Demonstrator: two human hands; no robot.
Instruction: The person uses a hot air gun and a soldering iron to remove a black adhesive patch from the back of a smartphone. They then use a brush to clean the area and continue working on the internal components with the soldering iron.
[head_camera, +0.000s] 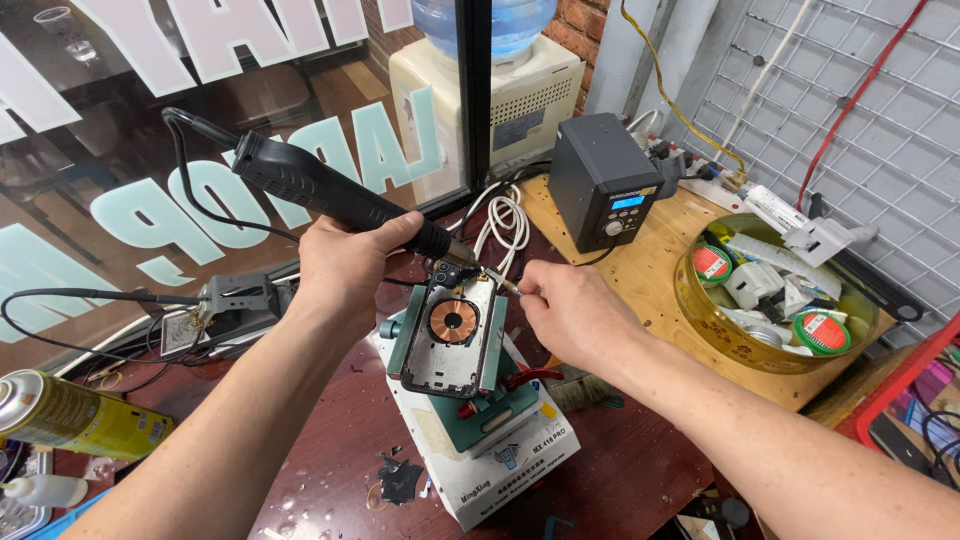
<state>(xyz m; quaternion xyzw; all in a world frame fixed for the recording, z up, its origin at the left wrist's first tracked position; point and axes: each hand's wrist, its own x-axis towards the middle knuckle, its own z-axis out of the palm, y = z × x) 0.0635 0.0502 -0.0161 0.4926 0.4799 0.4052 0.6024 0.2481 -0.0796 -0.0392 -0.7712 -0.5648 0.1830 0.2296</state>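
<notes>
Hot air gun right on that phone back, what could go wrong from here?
1. The left hand aims the hot air gun at the phone back's top edge; the copper coil sits close and may overheat.
2. The right hand holds tweezers beside the nozzle; fingers could get burned.
3. White cables lie just behind the nozzle and might scorch.
</notes>
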